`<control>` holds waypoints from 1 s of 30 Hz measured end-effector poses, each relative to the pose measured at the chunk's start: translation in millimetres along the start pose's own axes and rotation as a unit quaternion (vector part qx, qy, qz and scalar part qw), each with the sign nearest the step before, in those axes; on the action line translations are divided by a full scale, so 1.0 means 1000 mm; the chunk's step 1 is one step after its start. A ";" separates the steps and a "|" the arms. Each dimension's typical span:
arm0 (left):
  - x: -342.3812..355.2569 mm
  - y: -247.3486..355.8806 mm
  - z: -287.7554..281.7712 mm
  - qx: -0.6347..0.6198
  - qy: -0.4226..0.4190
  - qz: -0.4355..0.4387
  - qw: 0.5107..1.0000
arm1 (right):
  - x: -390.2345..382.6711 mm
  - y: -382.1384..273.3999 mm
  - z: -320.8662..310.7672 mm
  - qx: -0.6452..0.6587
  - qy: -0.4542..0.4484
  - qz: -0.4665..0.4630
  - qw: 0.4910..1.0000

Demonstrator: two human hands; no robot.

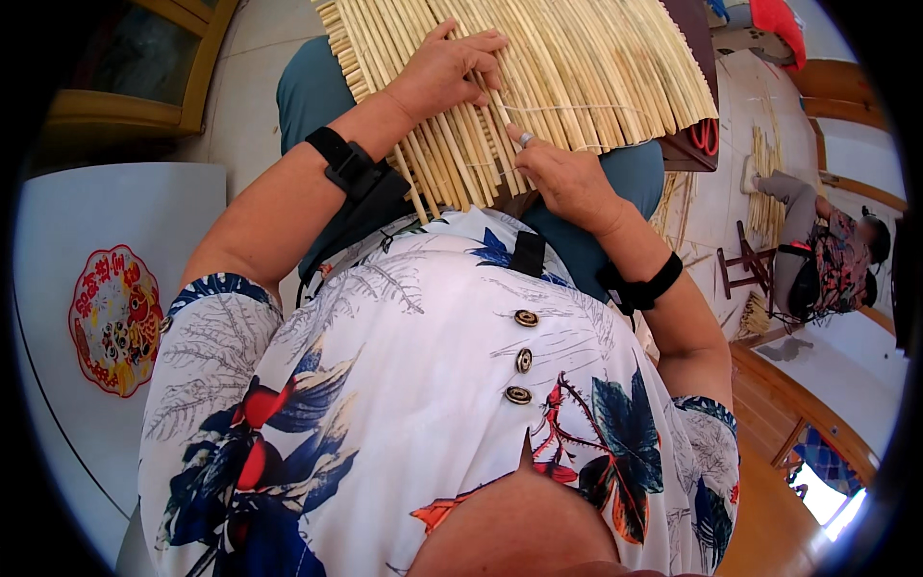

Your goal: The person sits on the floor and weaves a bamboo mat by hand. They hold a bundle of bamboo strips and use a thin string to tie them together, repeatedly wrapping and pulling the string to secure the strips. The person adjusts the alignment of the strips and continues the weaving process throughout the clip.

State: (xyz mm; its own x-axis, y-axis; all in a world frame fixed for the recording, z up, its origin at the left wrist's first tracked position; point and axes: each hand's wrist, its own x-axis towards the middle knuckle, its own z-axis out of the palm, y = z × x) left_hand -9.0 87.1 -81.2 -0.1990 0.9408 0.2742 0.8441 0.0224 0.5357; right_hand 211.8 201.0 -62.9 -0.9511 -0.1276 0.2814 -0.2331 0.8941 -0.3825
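Note:
A mat of pale straw-coloured stalks [596,67], bound with white string, lies across my lap and a dark table. My left hand [450,72] rests on its left part, fingers bent and closed at one stalk [503,125]. Lower on that same stalk, my right hand [569,181] pinches with thumb and forefinger; a ring shows on one finger. Between my forearms, several stalk ends [447,168] stick out unevenly toward me. White string [577,106] runs across the stalks right of my hands.
Red-handled scissors [706,137] lie at the dark table's [687,152] right edge. Loose stalks [766,183] are on the floor at right, near a small wooden stool [747,262] and a seated person [817,231]. A white cabinet [183,212] with a red decoration stands at left.

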 end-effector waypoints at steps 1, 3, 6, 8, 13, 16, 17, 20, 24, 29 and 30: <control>0.000 -0.001 0.000 -0.001 -0.001 0.000 1.000 | -0.002 0.000 0.001 -0.018 0.006 -0.010 1.000; -0.003 -0.003 0.001 -0.014 0.016 0.006 1.000 | 0.002 -0.004 -0.004 -0.033 -0.021 -0.010 0.999; -0.002 -0.002 0.002 -0.026 0.019 0.006 0.999 | 0.001 -0.002 -0.001 -0.044 -0.040 -0.007 0.998; 0.000 0.002 0.002 -0.021 0.013 0.002 1.000 | 0.004 0.001 -0.003 -0.041 -0.033 -0.002 0.999; -0.003 0.000 0.000 -0.006 0.016 0.000 1.000 | 0.034 0.000 -0.036 0.013 0.022 0.089 0.996; -0.002 0.000 0.001 -0.007 0.014 -0.004 1.000 | 0.041 0.002 -0.037 -0.061 -0.021 0.099 0.993; -0.002 0.000 0.003 -0.019 0.019 -0.004 1.000 | 0.043 0.003 -0.037 -0.094 -0.047 0.108 0.989; 0.000 0.002 0.003 -0.028 0.019 -0.011 0.999 | 0.046 0.010 -0.035 -0.157 -0.070 0.096 0.980; -0.002 -0.004 0.005 -0.032 0.020 -0.009 0.999 | 0.051 0.010 -0.032 -0.137 -0.054 0.084 0.986; -0.002 -0.006 0.008 -0.028 0.024 -0.006 0.999 | 0.055 0.006 -0.031 -0.125 -0.058 0.079 0.987; -0.002 -0.006 0.008 -0.019 0.024 -0.003 1.000 | 0.056 0.006 -0.031 -0.126 -0.058 0.078 0.987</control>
State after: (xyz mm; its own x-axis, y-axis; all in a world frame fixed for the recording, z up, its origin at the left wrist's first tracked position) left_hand -9.6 88.1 -91.1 -0.2282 0.9231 0.3096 0.8241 0.0138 0.5663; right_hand 163.6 212.9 -22.4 -0.9917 -0.0160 0.1276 -0.0388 0.9831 -0.1788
